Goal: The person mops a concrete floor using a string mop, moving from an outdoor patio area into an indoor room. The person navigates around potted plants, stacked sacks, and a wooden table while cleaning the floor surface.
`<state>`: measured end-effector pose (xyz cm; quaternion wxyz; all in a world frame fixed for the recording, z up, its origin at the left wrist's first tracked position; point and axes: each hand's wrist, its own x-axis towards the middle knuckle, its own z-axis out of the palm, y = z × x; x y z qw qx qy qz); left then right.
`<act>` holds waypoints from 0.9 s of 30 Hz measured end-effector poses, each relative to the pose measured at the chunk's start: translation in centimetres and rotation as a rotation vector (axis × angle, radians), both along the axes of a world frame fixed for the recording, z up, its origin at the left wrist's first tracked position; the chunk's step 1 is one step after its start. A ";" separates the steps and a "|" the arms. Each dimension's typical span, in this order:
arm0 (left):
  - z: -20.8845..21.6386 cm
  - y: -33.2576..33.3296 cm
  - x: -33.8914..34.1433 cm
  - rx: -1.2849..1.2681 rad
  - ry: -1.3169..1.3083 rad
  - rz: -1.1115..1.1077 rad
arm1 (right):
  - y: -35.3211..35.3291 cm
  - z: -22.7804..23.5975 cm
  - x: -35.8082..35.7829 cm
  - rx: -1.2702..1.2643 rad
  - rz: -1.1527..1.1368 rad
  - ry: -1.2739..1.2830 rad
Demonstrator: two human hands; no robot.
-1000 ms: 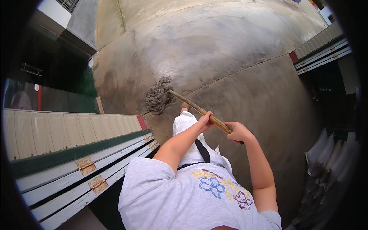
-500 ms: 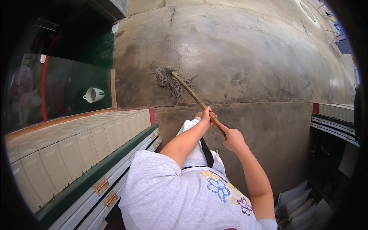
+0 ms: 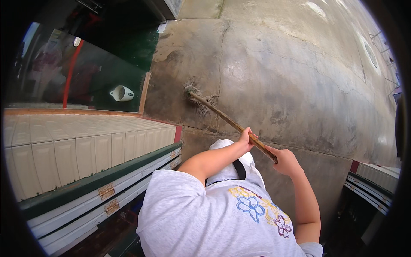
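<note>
A string mop with a wooden handle [image 3: 227,118] slants across the view, running from the floor up to my hands. Its grey string head [image 3: 204,103] lies spread on the concrete at the far left of my feet. My left hand [image 3: 248,139] is wrapped round the upper part of the handle. Closer to the top end, my right hand [image 3: 284,162] grips the same handle, with the index finger stretched along it. The two hands are a short way apart.
Dark, wet-looking patches mark the concrete floor [image 3: 274,81]. On the left are a tiled ledge [image 3: 85,128], white-edged boards under it, and a glass panel with a white cup-shaped container [image 3: 122,93] behind. Another tiled ledge [image 3: 381,176] stands at the right.
The mop head has shifted slightly left on the floor, toward the glass panel, and the handle slants at a lower angle. My view has turned, and both hands still hold the mop.
</note>
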<state>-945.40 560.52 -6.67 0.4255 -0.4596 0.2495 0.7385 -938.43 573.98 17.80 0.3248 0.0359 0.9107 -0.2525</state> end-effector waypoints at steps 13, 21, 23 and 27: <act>-6.2 -6.2 -17.2 -0.200 0.152 0.144 | -1.6 -9.8 -19.5 -0.600 -0.240 -0.381; -5.6 -1.9 -30.4 -0.130 0.080 0.081 | 2.9 -11.8 -33.9 -0.760 -0.551 -0.608; -6.2 -1.1 -33.6 -0.097 0.061 0.045 | 3.6 -10.7 -36.9 -0.754 -0.582 -0.593; -6.3 1.0 -39.3 -0.085 0.047 -0.062 | 5.5 -9.8 -41.3 -0.740 -0.679 -0.551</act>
